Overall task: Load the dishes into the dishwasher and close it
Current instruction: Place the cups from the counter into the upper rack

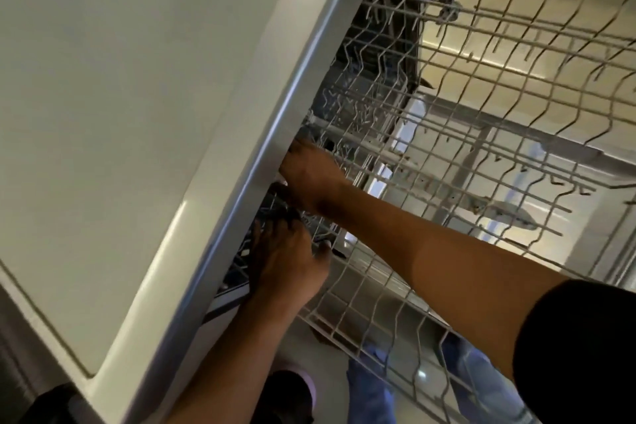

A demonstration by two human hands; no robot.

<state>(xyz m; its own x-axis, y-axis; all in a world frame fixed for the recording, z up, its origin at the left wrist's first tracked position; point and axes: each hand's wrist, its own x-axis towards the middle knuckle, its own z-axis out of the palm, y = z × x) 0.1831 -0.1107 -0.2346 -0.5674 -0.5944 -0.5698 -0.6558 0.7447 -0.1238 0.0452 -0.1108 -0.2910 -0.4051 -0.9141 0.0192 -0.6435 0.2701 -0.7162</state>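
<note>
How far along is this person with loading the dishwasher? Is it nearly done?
Hardly begun, by the look of it. Done: the dishwasher is open and its upper rack is pulled out, but no dishes show in it. In hand: the left hand and right hand reach under the countertop edge into the racks; whether they hold anything is hidden. Left: loading dishes, pushing the racks in, closing the door.

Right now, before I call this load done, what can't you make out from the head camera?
- Fingertips of the right hand and left hand: hidden under the countertop edge, so any grip is unclear.
- What either hand holds: dark and blurred.
- Upper rack: its right side is cut off by the frame edge.
- Lower rack's contents: screened by wires and arms.
- Dishwasher door: not identifiable.
</note>
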